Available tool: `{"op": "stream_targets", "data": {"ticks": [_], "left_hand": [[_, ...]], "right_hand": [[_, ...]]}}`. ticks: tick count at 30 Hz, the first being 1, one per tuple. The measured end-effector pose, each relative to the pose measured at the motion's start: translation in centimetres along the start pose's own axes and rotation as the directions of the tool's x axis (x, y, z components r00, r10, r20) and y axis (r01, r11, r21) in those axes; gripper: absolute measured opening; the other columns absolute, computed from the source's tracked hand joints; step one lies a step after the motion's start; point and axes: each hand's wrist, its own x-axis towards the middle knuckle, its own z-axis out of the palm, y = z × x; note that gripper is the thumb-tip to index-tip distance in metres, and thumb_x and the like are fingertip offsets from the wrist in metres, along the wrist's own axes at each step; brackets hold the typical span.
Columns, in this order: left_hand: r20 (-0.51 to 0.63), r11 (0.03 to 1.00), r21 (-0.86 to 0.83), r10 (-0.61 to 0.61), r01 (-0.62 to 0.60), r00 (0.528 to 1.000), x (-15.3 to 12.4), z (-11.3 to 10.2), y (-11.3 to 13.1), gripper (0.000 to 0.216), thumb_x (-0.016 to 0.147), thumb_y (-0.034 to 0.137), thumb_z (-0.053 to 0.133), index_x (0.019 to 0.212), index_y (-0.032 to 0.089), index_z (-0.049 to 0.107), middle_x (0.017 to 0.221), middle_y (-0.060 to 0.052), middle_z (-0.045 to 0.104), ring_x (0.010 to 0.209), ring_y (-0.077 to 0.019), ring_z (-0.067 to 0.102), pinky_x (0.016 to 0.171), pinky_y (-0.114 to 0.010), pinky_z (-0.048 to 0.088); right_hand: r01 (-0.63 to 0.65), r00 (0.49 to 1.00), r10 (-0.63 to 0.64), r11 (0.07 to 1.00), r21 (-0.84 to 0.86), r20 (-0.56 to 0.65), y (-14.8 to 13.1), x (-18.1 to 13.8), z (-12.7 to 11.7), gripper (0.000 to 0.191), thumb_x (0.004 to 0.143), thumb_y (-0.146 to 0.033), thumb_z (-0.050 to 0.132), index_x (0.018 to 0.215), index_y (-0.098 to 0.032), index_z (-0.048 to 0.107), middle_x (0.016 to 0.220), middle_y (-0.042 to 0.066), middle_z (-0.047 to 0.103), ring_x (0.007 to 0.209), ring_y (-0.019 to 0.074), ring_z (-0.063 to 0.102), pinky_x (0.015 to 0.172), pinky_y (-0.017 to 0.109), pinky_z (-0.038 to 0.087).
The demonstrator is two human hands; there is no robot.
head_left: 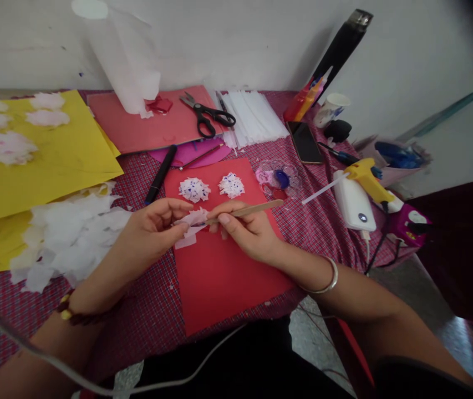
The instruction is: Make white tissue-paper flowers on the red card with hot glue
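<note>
My left hand (155, 226) pinches a small white paper petal (194, 217) between thumb and fingertips, above a red sheet (228, 277). Between the thumb and fingers of my right hand (248, 230) is a flat wooden stick (261, 207), its tip touching or very near the petal. Another pale paper piece (185, 241) lies under my left fingertips. Just beyond my hands, two ruffled white paper flowers with blue specks, a left flower (194, 190) and a right flower (232, 185), rest on the red sheet.
A paint palette (281, 178) sits right of the sheet, near a phone (305, 142). Further right are a yellow glue gun (369, 178) and white power bank (355, 202). Scissors (207, 115) lie behind. Loose white petals (74, 233) and yellow sheets (90, 144) cover the left side.
</note>
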Motion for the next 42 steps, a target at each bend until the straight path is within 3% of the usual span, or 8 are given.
{"op": "stream_targets", "data": {"ticks": [6, 12, 22, 28, 34, 36, 38, 42], "left_hand": [[-0.014, 0.999, -0.042, -0.03, 0.03, 0.999, -0.3, -0.1, 0.3, 0.019, 0.078, 0.026, 0.076, 0.097, 0.022, 0.072, 0.091, -0.003, 0.074, 0.079, -0.0156, 0.068, 0.068, -0.024, 0.056], [-0.064, 0.918, -0.362, -0.199, 0.163, 0.978, -0.1, -0.3, 0.4, 0.017, 0.078, 0.024, 0.074, 0.094, 0.022, 0.071, 0.09, -0.003, 0.073, 0.07, -0.0135, 0.067, 0.063, -0.024, 0.059], [-0.003, 0.875, -0.449, -0.202, 0.179, 0.979, -0.1, 0.1, -0.2, 0.033, 0.064, 0.017, 0.084, 0.094, 0.023, 0.07, 0.085, 0.0, 0.073, 0.069, -0.0115, 0.067, 0.064, -0.021, 0.057], [-0.124, 0.951, -0.304, 0.012, -0.05, 0.992, -0.6, 0.7, 0.3, 0.026, 0.072, 0.017, 0.08, 0.093, 0.023, 0.068, 0.076, 0.003, 0.07, 0.065, -0.011, 0.065, 0.065, -0.023, 0.055], [-0.27, 0.959, 0.151, 0.275, -0.241, 0.923, -2.0, 1.8, 0.6, 0.019, 0.08, 0.019, 0.075, 0.097, 0.025, 0.068, 0.081, 0.002, 0.073, 0.071, -0.0133, 0.068, 0.064, -0.025, 0.055], [-0.24, 0.882, 0.342, 0.415, -0.323, 0.878, -2.2, 1.9, 0.3, 0.018, 0.082, 0.018, 0.072, 0.097, 0.026, 0.069, 0.088, 0.001, 0.075, 0.079, -0.0155, 0.07, 0.073, -0.029, 0.057], [-0.123, 0.766, 0.494, 0.53, -0.411, 0.839, -2.3, 1.8, 0.0, 0.018, 0.083, 0.015, 0.07, 0.095, 0.029, 0.07, 0.092, 0.0, 0.076, 0.084, -0.0172, 0.071, 0.081, -0.032, 0.057], [0.017, 0.69, 0.565, 0.539, -0.453, 0.842, -2.2, 1.6, 0.1, 0.017, 0.083, 0.016, 0.068, 0.089, 0.031, 0.072, 0.092, 0.0, 0.078, 0.088, -0.0201, 0.072, 0.086, -0.035, 0.058]], "right_hand": [[0.0, 1.0, 0.001, 1.0, 0.029, -0.021, 0.0, 0.0, -0.1, 0.024, 0.1, -0.042, 0.054, 0.102, -0.02, 0.065, 0.082, 0.001, 0.066, 0.066, 0.0091, 0.058, 0.06, 0.023, 0.049], [-0.017, 0.997, 0.023, 0.996, 0.087, -0.069, -0.3, 0.1, -0.2, 0.032, 0.098, -0.05, 0.055, 0.103, -0.02, 0.065, 0.08, 0.001, 0.07, 0.057, 0.0082, 0.058, 0.054, 0.023, 0.049], [-0.028, 0.998, 0.037, 0.988, 0.152, -0.056, -0.6, 0.1, 0.1, 0.027, 0.096, -0.046, 0.06, 0.101, -0.02, 0.065, 0.081, 0.002, 0.071, 0.06, 0.0081, 0.061, 0.053, 0.021, 0.051], [-0.12, 0.988, 0.137, 0.97, 0.211, -0.067, -0.7, 0.1, 0.1, 0.028, 0.087, -0.047, 0.072, 0.096, -0.021, 0.068, 0.087, 0.004, 0.076, 0.069, 0.0119, 0.069, 0.052, 0.021, 0.052], [-0.174, 0.977, 0.2, 0.95, 0.258, -0.078, -0.9, 0.5, 0.0, 0.036, 0.089, -0.053, 0.065, 0.086, -0.019, 0.074, 0.074, 0.003, 0.075, 0.056, 0.0089, 0.062, 0.051, 0.021, 0.05], [-0.217, 0.964, 0.259, 0.902, 0.373, -0.064, -0.7, 0.6, 0.0, 0.032, 0.089, -0.05, 0.066, 0.089, -0.018, 0.072, 0.067, 0.0, 0.072, 0.051, 0.0078, 0.06, 0.048, 0.019, 0.048], [-0.292, 0.938, 0.346, 0.832, 0.473, -0.029, -0.2, 0.6, 0.0, 0.029, 0.088, -0.047, 0.068, 0.095, -0.019, 0.07, 0.061, -0.003, 0.069, 0.045, 0.0069, 0.055, 0.045, 0.018, 0.046], [-0.407, 0.892, 0.446, 0.724, 0.558, 0.072, 0.7, 0.5, -0.3, 0.027, 0.089, -0.044, 0.066, 0.1, -0.019, 0.065, 0.059, -0.006, 0.065, 0.041, 0.0061, 0.051, 0.046, 0.018, 0.048]]}}
